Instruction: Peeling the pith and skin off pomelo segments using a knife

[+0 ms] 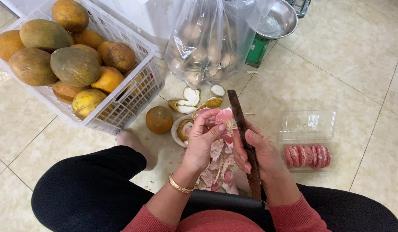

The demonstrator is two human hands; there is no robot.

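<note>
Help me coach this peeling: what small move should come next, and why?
Probably the left hand should strip the membrane from the pink pomelo segment it pinches, since pith still clings there, while the right hand holds the knife clear.

Pink pomelo segment [224, 118], dark brown knife [244, 141], white crate [121, 103] of yellow-green pomelos [74, 65].

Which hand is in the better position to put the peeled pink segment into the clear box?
Probably the right hand. The clear box lies on its side of the floor. However, it holds the knife, while the left hand pinches the segment, so a handover seems needed.
</note>
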